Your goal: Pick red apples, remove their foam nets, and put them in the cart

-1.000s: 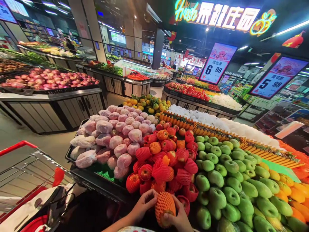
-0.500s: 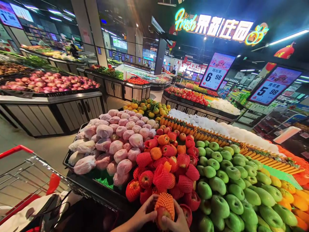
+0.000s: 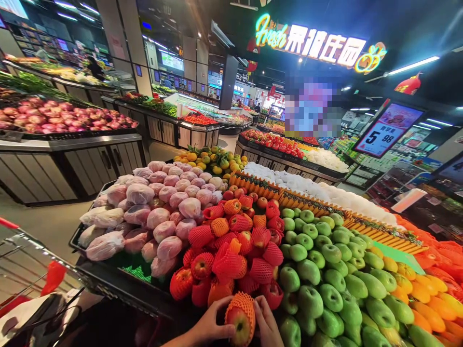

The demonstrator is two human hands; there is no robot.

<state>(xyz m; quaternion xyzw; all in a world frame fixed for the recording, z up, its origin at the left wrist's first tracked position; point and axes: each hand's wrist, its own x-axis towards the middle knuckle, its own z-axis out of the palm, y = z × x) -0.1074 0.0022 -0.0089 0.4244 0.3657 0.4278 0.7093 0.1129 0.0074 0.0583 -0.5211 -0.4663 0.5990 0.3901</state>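
Down at six o'clock, both hands are wrapped round one apple (image 3: pixel 239 324); the left hand (image 3: pixel 213 326) curls its fingers over the fruit's left side, the right hand (image 3: pixel 266 324) presses against its right side, so each is grasping that same apple; the orange foam net (image 3: pixel 243 304) now sits bunched on the top half only, and the red and yellow skin shows bare below it; a second ago the net covered almost the whole fruit, so the sleeve is being pushed up and the skin exposed to view. The apple sits low against the near edge of the display, touching the netted apple pile (image 3: pixel 231 250) just above it at twelve o'clock; at three o'clock lie the green apples (image 3: pixel 318 270), packed close; at ten o'clock the pink fruit in clear bags (image 3: pixel 159 202) heaps up; at eight o'clock the shopping cart (image 3: pixel 21 270) shows less of its red rim than before, as the view has swung to the right. Farther off at one o'clock stands the price sign (image 3: pixel 387 130) reading 5.98; highest of all, at twelve o'clock, glows the neon sign (image 3: pixel 311 43).
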